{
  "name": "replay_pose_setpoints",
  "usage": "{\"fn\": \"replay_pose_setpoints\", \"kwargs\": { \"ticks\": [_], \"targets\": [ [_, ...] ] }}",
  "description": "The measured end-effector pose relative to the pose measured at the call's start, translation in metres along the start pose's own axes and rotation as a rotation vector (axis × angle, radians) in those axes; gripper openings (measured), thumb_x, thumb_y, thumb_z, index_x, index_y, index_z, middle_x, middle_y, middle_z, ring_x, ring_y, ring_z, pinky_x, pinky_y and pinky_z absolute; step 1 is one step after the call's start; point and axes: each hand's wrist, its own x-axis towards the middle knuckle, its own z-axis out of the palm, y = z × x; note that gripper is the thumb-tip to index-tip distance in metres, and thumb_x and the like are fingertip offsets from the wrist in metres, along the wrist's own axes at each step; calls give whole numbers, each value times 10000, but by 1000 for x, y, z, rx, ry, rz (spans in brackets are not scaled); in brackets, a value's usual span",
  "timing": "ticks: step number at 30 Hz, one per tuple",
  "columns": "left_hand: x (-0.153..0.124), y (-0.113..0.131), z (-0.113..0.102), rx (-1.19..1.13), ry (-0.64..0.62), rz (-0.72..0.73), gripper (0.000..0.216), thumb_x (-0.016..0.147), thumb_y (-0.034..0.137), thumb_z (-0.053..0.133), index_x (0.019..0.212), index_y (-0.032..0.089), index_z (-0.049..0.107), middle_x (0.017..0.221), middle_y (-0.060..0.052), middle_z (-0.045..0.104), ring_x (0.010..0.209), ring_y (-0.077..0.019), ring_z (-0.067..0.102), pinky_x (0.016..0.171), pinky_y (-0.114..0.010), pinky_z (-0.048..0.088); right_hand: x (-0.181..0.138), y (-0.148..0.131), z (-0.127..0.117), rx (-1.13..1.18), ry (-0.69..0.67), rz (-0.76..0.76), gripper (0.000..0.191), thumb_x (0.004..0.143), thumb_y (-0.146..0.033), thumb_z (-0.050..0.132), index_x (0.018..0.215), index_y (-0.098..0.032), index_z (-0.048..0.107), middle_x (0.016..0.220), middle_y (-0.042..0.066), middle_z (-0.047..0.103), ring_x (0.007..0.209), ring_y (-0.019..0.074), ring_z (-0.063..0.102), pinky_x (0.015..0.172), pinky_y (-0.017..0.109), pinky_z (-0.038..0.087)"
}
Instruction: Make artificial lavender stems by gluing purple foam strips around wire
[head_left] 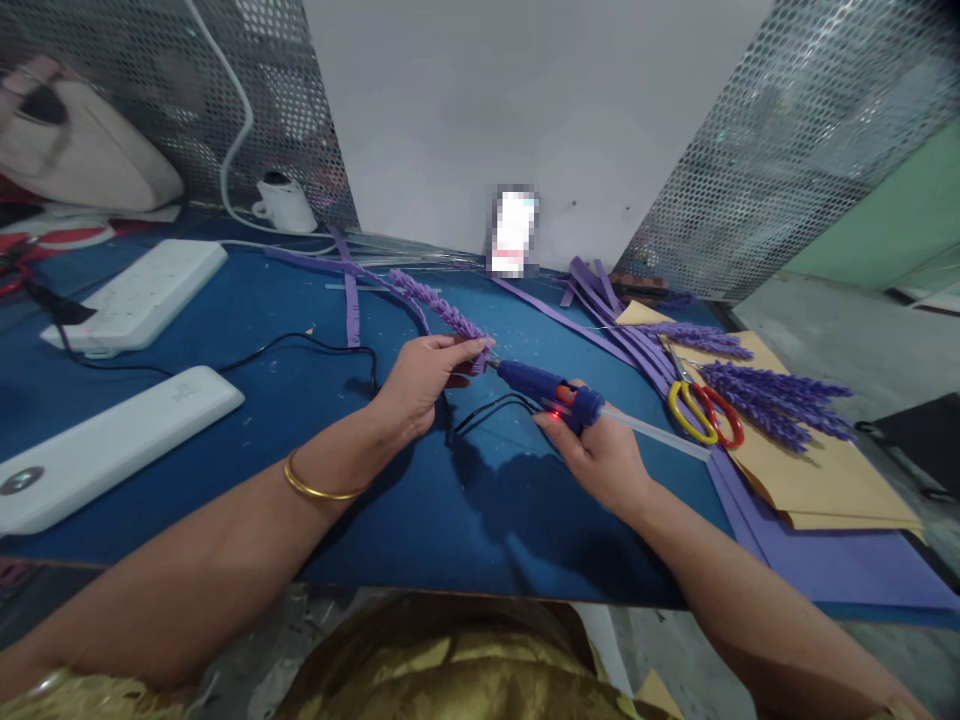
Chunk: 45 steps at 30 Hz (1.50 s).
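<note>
My left hand point(420, 385) pinches the near end of a purple lavender stem point(439, 303), made of fringed strip, which slants up and left from my fingers. In my right hand point(600, 450) is a blue glue gun point(547, 385) with a red light lit on its side. Its nozzle points left and sits right at the end of the lavender stem; whether they touch I cannot tell. From the back of the gun sticks a long clear glue stick point(660, 434). A fringed purple strip point(352, 310) lies on the blue table beyond my left hand.
Scissors point(705, 412) with yellow and red handles, finished lavender stems point(780, 395), tan sheets point(847, 490) and purple sheets point(862, 565) lie at right. Purple strips point(615, 325) lie behind. At left are a white power strip point(150, 290), a white device point(127, 440) and a black cord point(300, 345).
</note>
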Motion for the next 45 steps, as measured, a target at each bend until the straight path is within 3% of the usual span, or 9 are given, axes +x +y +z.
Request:
{"fn": "replay_pose_setpoints", "kwargs": {
  "ticks": [19,45],
  "targets": [
    [0,0,-2,-19,3,4,314,583,383,857,783,150,793,730,-42,694,660,-128,562,597,-250,387,-1,-2,-2,-27,10,-75,448,988,-571,388,798,-204,559,714,56,615,581,185,562,519,294,354],
    [3,0,-4,-68,13,-62,316,568,349,860,798,146,788,739,-46,685,669,-131,575,582,-230,420,-1,-1,-1,-41,-66,-75,350,977,-503,461,811,-202,525,726,40,578,605,177,530,559,293,339]
  ]
}}
